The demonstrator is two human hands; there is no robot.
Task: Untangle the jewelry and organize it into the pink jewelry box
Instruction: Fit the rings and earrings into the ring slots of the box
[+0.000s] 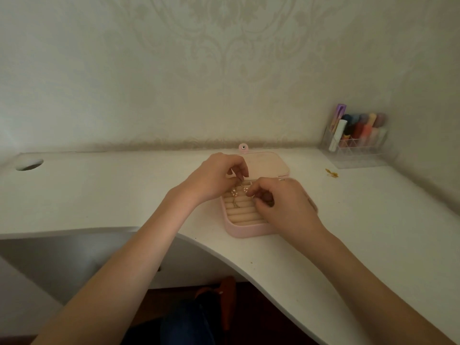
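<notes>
Working over the open pink jewelry box [251, 230], both hands meet above its back half. Left hand [216, 178] comes in from the box's left side, fingers curled, thumb and fingertips pinching a thin piece of jewelry [235, 196] near the hinge line. Right hand [283, 202] covers the right half of the box, fingers curled tight, fingertips also pinching at the same tangle. Jewelry hangs between the two hands, small pale beads or links showing, with a thin loop dangling down onto the cream ring rolls [245, 215]. Too small and blurred to tell exactly what kind of piece it is. The rolls fill the left part of the box; the right compartments are hidden under the right hand.

Box sits on the white tabletop [124, 190], toward its back edge, just right of the middle, near the curved front cutout. Lid [266, 164] lies open flat behind the box, snap tab [243, 147] pointing at the wall.

A small gold-coloured item [331, 172] lies on the tabletop, well apart to the right of the box. A clear organizer [358, 145] with coloured tubes stands in the back right corner. A round cable hole [29, 164] sits at the back left corner. Patterned pale wallpaper [224, 58] runs behind.
</notes>
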